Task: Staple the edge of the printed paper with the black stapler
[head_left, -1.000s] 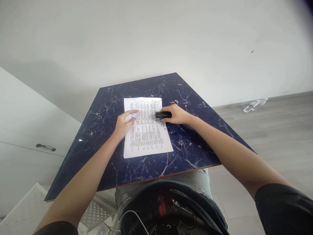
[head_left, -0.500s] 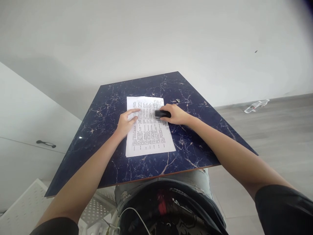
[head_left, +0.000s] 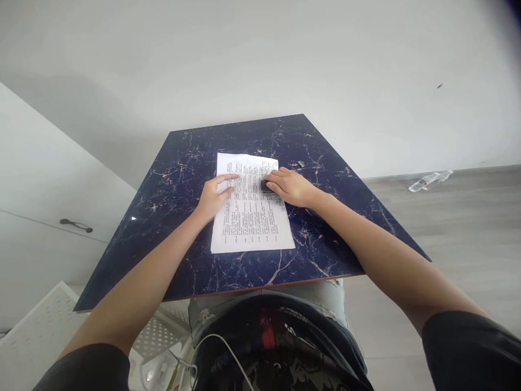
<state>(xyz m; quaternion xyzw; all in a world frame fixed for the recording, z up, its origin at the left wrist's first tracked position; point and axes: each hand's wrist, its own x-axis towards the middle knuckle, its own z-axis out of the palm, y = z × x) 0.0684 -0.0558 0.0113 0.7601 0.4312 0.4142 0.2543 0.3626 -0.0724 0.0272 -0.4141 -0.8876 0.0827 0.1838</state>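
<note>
You are apparently stapling the paper (head_left: 253, 231), right hand (head_left: 292, 187) clamping the stapler (head_left: 264, 187), left hand's (head_left: 212, 196) fingers resting apart, a firm press seemingly being needed next.

We saw blk handle (head_left: 76, 223) left, clr plastic item (head_left: 424, 182) on flr (head_left: 411, 222) far right, wht perf. panel (head_left: 44, 328) near left.

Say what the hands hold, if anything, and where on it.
Right hand holds the black stapler over its top; left hand rests on the printed paper.
</note>
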